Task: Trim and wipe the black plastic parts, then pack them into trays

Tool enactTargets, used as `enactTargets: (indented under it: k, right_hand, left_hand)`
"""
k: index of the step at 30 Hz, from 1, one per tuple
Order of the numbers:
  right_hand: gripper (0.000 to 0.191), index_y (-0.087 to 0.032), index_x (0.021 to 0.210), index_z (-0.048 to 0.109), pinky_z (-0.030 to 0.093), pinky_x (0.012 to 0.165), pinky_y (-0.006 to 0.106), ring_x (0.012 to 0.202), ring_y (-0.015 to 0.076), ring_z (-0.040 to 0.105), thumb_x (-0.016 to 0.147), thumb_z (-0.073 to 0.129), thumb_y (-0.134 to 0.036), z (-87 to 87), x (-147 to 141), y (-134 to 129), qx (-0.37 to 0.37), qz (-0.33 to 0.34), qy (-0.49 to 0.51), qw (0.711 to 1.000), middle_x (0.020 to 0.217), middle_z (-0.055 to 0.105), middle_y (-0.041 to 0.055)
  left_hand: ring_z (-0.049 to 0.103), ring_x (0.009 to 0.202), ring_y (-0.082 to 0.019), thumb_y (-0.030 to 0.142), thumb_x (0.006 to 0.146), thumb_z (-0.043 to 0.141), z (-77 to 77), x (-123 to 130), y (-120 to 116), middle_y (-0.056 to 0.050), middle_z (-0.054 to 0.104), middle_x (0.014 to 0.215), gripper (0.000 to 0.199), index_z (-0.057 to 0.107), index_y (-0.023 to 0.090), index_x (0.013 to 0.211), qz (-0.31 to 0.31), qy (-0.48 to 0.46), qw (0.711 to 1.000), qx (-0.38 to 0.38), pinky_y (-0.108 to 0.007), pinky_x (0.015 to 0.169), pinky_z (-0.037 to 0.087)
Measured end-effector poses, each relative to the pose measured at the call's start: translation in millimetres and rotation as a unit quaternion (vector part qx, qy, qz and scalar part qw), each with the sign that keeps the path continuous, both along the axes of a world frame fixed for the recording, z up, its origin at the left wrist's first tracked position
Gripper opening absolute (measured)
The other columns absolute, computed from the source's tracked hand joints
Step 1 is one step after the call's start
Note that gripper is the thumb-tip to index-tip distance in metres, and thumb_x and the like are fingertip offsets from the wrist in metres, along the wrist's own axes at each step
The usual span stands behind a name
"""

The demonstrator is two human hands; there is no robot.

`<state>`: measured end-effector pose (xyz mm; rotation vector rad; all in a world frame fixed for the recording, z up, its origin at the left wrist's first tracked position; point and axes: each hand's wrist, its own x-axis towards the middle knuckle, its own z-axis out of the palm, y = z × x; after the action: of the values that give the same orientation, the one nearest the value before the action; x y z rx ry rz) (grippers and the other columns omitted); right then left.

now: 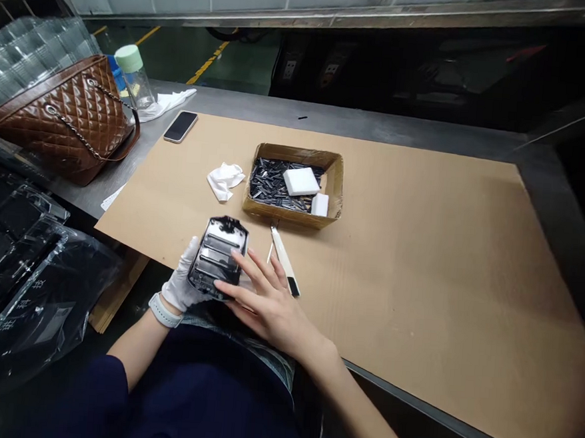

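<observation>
**Glossy black casing held between gloved left hand and bare right hand**

Glossy black casing (217, 257) is tilted up just off the near edge of the kraft cardboard sheet (419, 274). Gloved left hand (182, 283) has fingers together, wrapped round its lower left side. Bare right hand (269, 304) has fingers apart, spread across the face. Looks stiff, fairly light, slippery; side edges seem the safest hold. Just right lies a white-handled utility knife (284, 262). Farther out: cardboard tray (283, 215) of small black parts (269, 184) with a white foam block (301, 181), and a crumpled white cloth (224, 179). Open sheet to the right.
</observation>
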<state>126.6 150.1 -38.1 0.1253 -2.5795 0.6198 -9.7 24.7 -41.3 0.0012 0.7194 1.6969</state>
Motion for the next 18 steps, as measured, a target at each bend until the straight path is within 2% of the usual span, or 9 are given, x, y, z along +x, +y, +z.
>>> enactTargets:
  k: [2, 4, 5, 7, 9, 11, 12, 14, 18]
  right_hand:
    - [0.039, -0.033, 0.124, 0.056, 0.022, 0.112, 0.054, 0.14, 0.0271, 0.023, 0.085, 0.059, -0.028, -4.7, 1.9, -1.9, -0.051, -0.013, -0.037, 0.998, 0.15, 0.031, 0.0051]
    - [0.065, -0.035, 0.139, 0.038, 0.022, 0.111, 0.056, 0.14, 0.0293, 0.02, 0.08, 0.065, -0.039, -10.0, 1.2, -5.7, -0.174, -0.06, -0.044, 0.982, 0.153, 0.022, 0.0061]
    - [0.079, -0.036, 0.144, 0.025, 0.024, 0.111, 0.055, 0.14, 0.0296, 0.021, 0.077, 0.068, -0.043, -12.1, -0.4, -8.3, -0.254, -0.083, -0.048, 0.962, 0.154, 0.02, 0.007]
    - [0.101, -0.034, 0.148, 0.005, 0.03, 0.11, 0.05, 0.137, 0.0286, 0.029, 0.072, 0.07, -0.051, -14.3, -5.6, -14.6, -0.42, -0.104, -0.066, 0.899, 0.153, 0.022, 0.0091]
    - [0.111, -0.033, 0.147, -0.003, 0.034, 0.109, 0.046, 0.134, 0.0272, 0.036, 0.068, 0.071, -0.055, -13.5, -11.7, -21.2, -0.551, -0.089, -0.079, 0.826, 0.151, 0.025, 0.0095]
    - [0.12, -0.032, 0.147, -0.006, 0.035, 0.108, 0.043, 0.132, 0.0266, 0.039, 0.062, 0.075, -0.056, -11.0, -16.8, -26.9, -0.632, -0.073, -0.073, 0.768, 0.151, 0.025, 0.0103]
    - [0.124, -0.031, 0.147, -0.007, 0.035, 0.108, 0.042, 0.132, 0.0265, 0.039, 0.059, 0.078, -0.055, -9.7, -18.6, -29.4, -0.654, -0.07, -0.065, 0.751, 0.151, 0.026, 0.0107]
    - [0.127, -0.03, 0.147, -0.005, 0.037, 0.107, 0.041, 0.13, 0.0262, 0.041, 0.056, 0.08, -0.054, -7.8, -21.2, -33.5, -0.666, -0.077, -0.044, 0.74, 0.149, 0.029, 0.011]
    - [0.114, -0.028, 0.148, 0.004, 0.045, 0.101, 0.035, 0.126, 0.0244, 0.047, 0.064, 0.075, -0.055, -8.8, -24.9, -38.8, -0.619, -0.131, 0.02, 0.774, 0.148, 0.032, 0.0112]
  left_hand:
    - [0.065, 0.098, -0.024, 0.037, 0.079, 0.055, 2.8, 0.3, 4.0, -0.009, 0.07, 0.104, 0.039, 0.064, 0.012, 0.108, 0.015, -0.033, 0.999, 0.037, -0.036, 0.094, 0.046]
    - [0.065, 0.097, -0.025, 0.026, 0.075, 0.054, 7.1, 3.5, 11.5, -0.011, 0.07, 0.103, 0.038, 0.064, 0.01, 0.108, 0.02, -0.044, 0.997, 0.064, -0.039, 0.094, 0.045]
    - [0.065, 0.096, -0.026, 0.025, 0.072, 0.054, 9.3, 6.3, 15.4, -0.012, 0.07, 0.103, 0.04, 0.064, 0.007, 0.107, 0.016, -0.051, 0.996, 0.075, -0.04, 0.094, 0.045]
    - [0.066, 0.092, -0.027, 0.026, 0.069, 0.055, 13.3, 13.3, 21.8, -0.014, 0.07, 0.099, 0.043, 0.064, 0.004, 0.105, 0.01, -0.063, 0.994, 0.091, -0.04, 0.091, 0.046]
    - [0.066, 0.086, -0.026, 0.03, 0.07, 0.055, 17.2, 20.4, 25.4, -0.015, 0.07, 0.094, 0.044, 0.065, 0.001, 0.103, 0.016, -0.069, 0.993, 0.098, -0.038, 0.086, 0.048]
    - [0.065, 0.082, -0.024, 0.036, 0.075, 0.052, 21.3, 25.7, 26.7, -0.014, 0.069, 0.091, 0.045, 0.065, 0.002, 0.101, 0.037, -0.073, 0.992, 0.092, -0.038, 0.083, 0.049]
    - [0.064, 0.081, -0.023, 0.038, 0.077, 0.05, 23.2, 27.5, 27.0, -0.013, 0.068, 0.09, 0.044, 0.065, 0.003, 0.1, 0.047, -0.074, 0.993, 0.085, -0.038, 0.083, 0.049]
    - [0.064, 0.078, -0.021, 0.042, 0.081, 0.046, 26.2, 29.9, 27.6, -0.012, 0.067, 0.09, 0.044, 0.066, 0.005, 0.097, 0.058, -0.071, 0.993, 0.074, -0.039, 0.083, 0.05]
    - [0.064, 0.084, -0.025, 0.053, 0.082, 0.044, 24.0, 33.7, 27.2, -0.011, 0.067, 0.09, 0.049, 0.066, 0.011, 0.093, 0.06, -0.008, 0.997, 0.052, -0.046, 0.088, 0.048]
